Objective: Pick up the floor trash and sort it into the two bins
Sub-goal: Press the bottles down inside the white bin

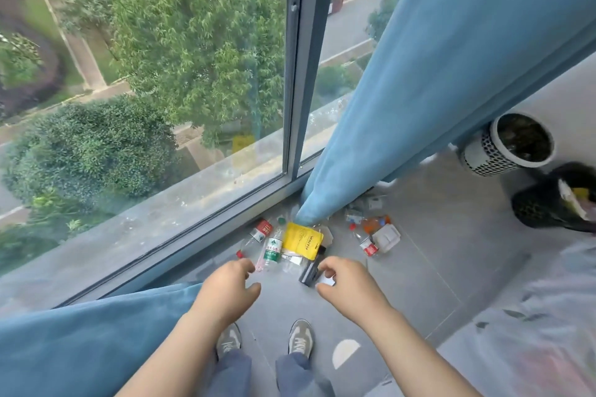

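A: Entry, largest first. What frames the scene?
B: A tall glass window with a grey metal frame (pixel 295 74). A heavy blue fabric curtain (pixel 435 74) hangs to the grey tiled floor (pixel 435 267), its hem bunched at the foot of the frame.

A: Bins?
B: Two, well off to the right by the wall. A white perforated round bin with a dark liner (pixel 480 155) and a black mesh bin (pixel 535 206) sit just beside each other. The black one has some rubbish showing. Probably paired so that sorting needs one walk.

A: Hands?
B: The left hand (pixel 230 287) hovers low with its fingers loosely curled and grips nothing. The right hand (pixel 350 287) is curled at a small white scrap (pixel 326 281). Cannot tell whether it pinches it.

A: Where is the trash?
B: On the floor, in two clusters either side of the curtain hem.
- Near cluster, just beyond the fingers: a flat yellow plastic pouch (pixel 303 240), a clear plastic bottle with a green label (pixel 273 246), a clear bottle with a red label (pixel 262 230), and a dark rectangular box (pixel 310 269).
- Far cluster, toward the bins: a white clamshell container (pixel 386 237) and an orange wrapper (pixel 374 225).

A: Judgement?
B: Early stage, most litter not yet lifted. Both hands are lowered over the near cluster, presumably to take two pieces at once. The empty bottles look light and may skid when touched.
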